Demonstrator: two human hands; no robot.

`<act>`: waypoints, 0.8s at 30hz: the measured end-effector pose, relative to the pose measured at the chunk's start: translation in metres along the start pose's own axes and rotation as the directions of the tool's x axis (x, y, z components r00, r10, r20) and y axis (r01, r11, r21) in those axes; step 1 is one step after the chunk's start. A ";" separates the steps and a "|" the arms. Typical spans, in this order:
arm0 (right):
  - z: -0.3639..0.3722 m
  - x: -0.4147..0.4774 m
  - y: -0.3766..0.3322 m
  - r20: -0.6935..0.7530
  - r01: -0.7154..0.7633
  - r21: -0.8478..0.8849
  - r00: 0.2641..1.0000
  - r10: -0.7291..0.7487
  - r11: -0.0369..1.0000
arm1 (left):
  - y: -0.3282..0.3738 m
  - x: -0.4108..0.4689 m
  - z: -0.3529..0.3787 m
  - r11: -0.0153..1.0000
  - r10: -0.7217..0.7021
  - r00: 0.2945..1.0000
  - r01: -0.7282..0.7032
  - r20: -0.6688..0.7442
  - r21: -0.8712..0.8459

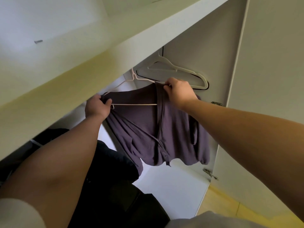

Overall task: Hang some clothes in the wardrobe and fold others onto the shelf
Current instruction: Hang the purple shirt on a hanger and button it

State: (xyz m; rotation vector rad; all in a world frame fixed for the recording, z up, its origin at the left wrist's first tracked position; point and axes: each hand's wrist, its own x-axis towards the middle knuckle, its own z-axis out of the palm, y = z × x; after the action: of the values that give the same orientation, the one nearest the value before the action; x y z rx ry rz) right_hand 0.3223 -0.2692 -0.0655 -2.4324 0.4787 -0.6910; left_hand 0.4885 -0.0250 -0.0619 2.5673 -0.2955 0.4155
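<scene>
A purple button-front garment [148, 125] hangs on a thin pink hanger [136, 104] inside the wardrobe, below the shelf [102, 51]. My left hand [97, 106] grips the garment's left shoulder at the hanger's end. At the hanger's right end, my right hand [178, 91] pinches the garment's collar edge. The hanger's hook [133, 74] reaches up behind the shelf edge; the rail is hidden.
Two bare hangers, a white one [177, 69] and a black one [204, 87] behind it, hang at the back right. Dark clothes [115, 178] hang at the lower left. The open wardrobe door [263, 79] stands on the right, with hinges [210, 174] on its frame.
</scene>
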 end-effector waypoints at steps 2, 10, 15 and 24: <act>0.000 0.000 0.001 -0.006 -0.010 0.032 1.000 0.010 0.999 | 0.005 0.005 -0.001 1.000 -0.008 1.000 0.008 -0.006 -0.023; 0.002 -0.003 0.002 -0.041 -0.021 0.049 0.999 0.023 0.999 | 0.001 0.021 0.003 0.992 0.018 0.999 -0.023 0.040 0.122; 0.001 -0.002 0.002 -0.045 -0.024 0.075 0.999 0.027 0.997 | 0.032 0.021 -0.002 0.996 0.031 0.999 -0.033 0.026 0.078; 0.002 -0.006 0.002 -0.036 -0.036 0.106 0.999 0.040 0.994 | 0.046 0.009 0.002 0.949 0.059 0.995 -0.032 0.078 -0.313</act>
State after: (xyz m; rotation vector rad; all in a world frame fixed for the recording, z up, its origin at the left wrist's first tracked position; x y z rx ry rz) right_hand 0.3184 -0.2667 -0.0706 -2.3098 0.4898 -0.7288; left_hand 0.4843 -0.0657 -0.0395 2.2745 -0.4169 0.2515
